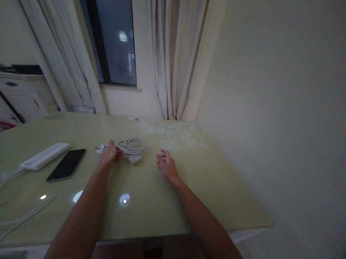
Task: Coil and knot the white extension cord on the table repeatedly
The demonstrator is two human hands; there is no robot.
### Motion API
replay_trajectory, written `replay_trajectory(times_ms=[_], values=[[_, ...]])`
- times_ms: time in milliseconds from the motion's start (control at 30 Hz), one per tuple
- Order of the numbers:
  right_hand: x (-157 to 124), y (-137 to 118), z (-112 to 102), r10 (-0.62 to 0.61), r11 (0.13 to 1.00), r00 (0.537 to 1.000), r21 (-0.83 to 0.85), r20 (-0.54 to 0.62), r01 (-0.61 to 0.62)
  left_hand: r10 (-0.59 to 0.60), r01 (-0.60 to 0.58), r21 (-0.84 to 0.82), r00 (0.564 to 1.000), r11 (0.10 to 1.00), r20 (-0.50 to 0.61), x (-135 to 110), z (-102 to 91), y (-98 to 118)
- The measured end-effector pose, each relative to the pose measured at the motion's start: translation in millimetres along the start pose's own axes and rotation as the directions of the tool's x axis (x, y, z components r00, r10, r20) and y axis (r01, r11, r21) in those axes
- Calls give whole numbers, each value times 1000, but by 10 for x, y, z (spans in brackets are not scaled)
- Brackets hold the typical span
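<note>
A white power strip (135, 158) lies on the table with its pale cable (132, 145) coiled on top. My left hand (109, 154) is at the coil's left side, thumb up and fingers stretched toward it. Whether those fingers touch the cable or the strip I cannot tell. A white plug (100, 148) shows just left of that hand, partly hidden by it. My right hand (167, 165) is held to the right of the strip, apart from it, with loosely bent, parted fingers and nothing in them.
Left on the glossy table (152, 208) lie a black phone (66, 165) and another long white power strip (47, 155). A loose white cable (22, 217) runs along the near left. A wall (277, 111) borders the right side; curtains (176, 57) hang behind.
</note>
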State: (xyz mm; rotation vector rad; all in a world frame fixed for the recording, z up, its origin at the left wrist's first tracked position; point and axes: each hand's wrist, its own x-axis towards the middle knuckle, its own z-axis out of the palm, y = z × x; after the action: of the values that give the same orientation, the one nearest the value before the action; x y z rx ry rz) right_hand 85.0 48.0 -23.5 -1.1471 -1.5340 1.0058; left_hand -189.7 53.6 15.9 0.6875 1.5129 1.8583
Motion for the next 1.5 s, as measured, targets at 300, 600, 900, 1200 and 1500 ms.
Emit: replay_trajectory(times_ms=[300,600,900,1200,1500], values=[[28,21,28,13,998,1000,-55,-8,-14,342,-470,861,856,197,389,-593,232,204],[-8,-68,-79,-31,997,999,-76,-40,28,260,-665,746,718,-17,646,-405,108,-186],[-68,-121,-14,-111,984,994,-141,-14,108,331,-757,635,645,154,689,-692,424,-222],[-120,-212,-74,-206,932,978,-307,-15,192,245,-882,331,420,335,874,-1164,768,-288],[-164,-193,-8,-193,941,981,-280,13,189,369,-546,837,785,31,498,-554,318,-237]])
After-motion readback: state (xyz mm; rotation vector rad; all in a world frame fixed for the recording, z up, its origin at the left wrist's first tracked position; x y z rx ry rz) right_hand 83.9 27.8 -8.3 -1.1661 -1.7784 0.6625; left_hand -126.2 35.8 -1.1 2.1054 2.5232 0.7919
